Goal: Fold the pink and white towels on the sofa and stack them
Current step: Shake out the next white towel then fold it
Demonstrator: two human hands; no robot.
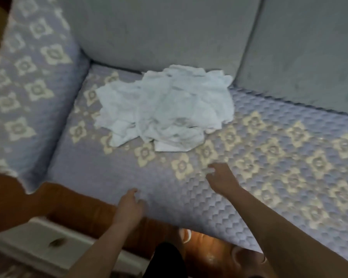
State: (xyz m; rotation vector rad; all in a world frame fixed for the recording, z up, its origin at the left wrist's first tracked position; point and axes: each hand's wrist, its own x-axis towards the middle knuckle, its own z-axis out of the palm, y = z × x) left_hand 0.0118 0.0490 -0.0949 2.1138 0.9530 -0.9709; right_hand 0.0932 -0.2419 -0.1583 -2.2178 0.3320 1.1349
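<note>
A crumpled heap of white towels point(165, 107) lies on the sofa seat point(269, 141), near the back cushions and left of the middle. No pink towel can be told apart in the heap. My left hand point(130, 205) hovers over the seat's front edge with fingers loosely curled, holding nothing. My right hand point(221, 177) is stretched out over the seat, a short way below the heap, fingers relaxed and empty. Neither hand touches the towels.
The seat has a lilac quilted cover with cream flower motifs. A padded armrest point(26, 93) in the same cover stands at the left. Two grey back cushions point(169, 29) rise behind the heap. Brown wooden floor point(72, 207) and a white ledge point(48, 239) lie below.
</note>
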